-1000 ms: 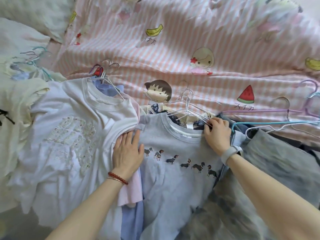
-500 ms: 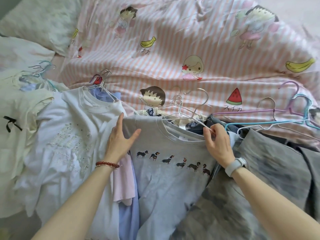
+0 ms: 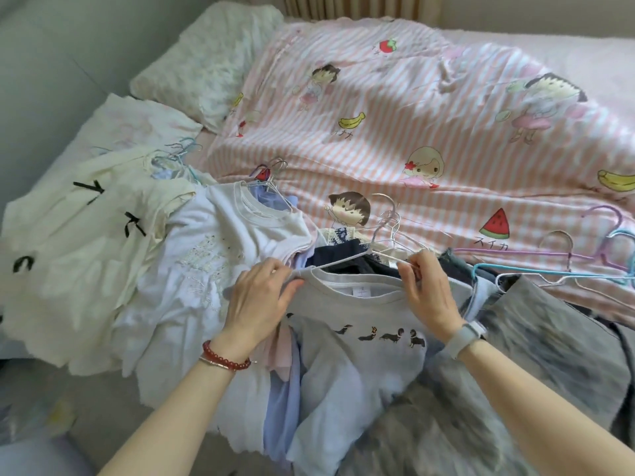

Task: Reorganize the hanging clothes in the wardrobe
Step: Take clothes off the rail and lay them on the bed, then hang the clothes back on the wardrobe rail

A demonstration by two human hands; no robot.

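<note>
A light grey T-shirt with a row of small dogs (image 3: 354, 369) lies on the bed among piled clothes. My left hand (image 3: 257, 300) pinches its left shoulder at the collar. My right hand (image 3: 429, 297) grips the right shoulder, where the arm of a white wire hanger (image 3: 381, 242) shows. The hanger sticks out above the neckline. A dark navy garment (image 3: 343, 255) lies beneath it. To the left lies a white T-shirt with pale embroidery (image 3: 206, 262) on its own hanger.
Cream tops with black bows (image 3: 86, 228) lie at the far left. A grey garment (image 3: 536, 355) and purple and blue hangers (image 3: 584, 266) are at the right. A pink striped cartoon quilt (image 3: 429, 132) and a pillow (image 3: 209, 53) cover the bed behind.
My left hand moved from the white shirt onto the grey shirt's left shoulder. The shirt slid down off the hanger, baring the hanger and the navy garment. The view tilted up.
</note>
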